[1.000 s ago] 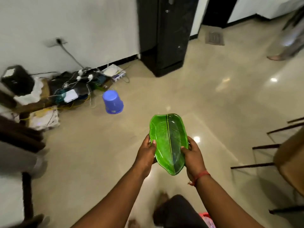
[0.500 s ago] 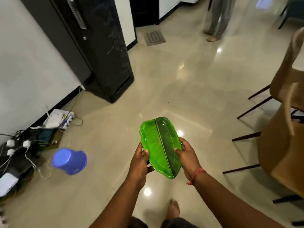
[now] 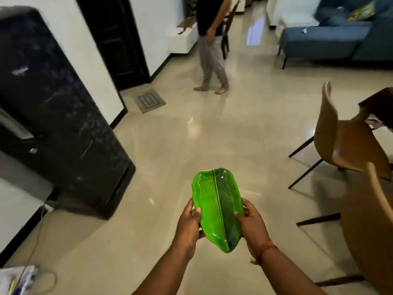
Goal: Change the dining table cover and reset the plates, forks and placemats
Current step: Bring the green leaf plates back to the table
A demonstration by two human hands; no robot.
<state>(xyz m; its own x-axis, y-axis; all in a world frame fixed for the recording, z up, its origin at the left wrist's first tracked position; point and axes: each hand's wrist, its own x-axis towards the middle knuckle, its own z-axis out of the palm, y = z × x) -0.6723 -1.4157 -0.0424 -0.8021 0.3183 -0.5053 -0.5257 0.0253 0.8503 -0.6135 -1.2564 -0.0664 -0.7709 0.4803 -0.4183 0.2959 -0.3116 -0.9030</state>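
Note:
A green leaf-shaped plate (image 3: 217,205) is carried above the floor, low in the middle of the head view. My left hand (image 3: 189,225) grips its left rim, thumb on top and fingers beneath. My right hand (image 3: 252,223) grips the right rim the same way; a red thread circles that wrist. A dark corner of the dining table (image 3: 377,104) shows at the right edge, behind the chairs.
A black fridge (image 3: 61,128) stands at the left. Two tan chairs (image 3: 344,141) stand at the right. Another person (image 3: 212,45) stands ahead near a dark doorway. A blue sofa (image 3: 331,37) sits at the far right. Cables and papers (image 3: 19,279) lie bottom left.
The view has swung to the right: the purple bucket and cable pile have left the frame, and the person, sofa and chairs have come in. Both hands keep the same hold on the plate.

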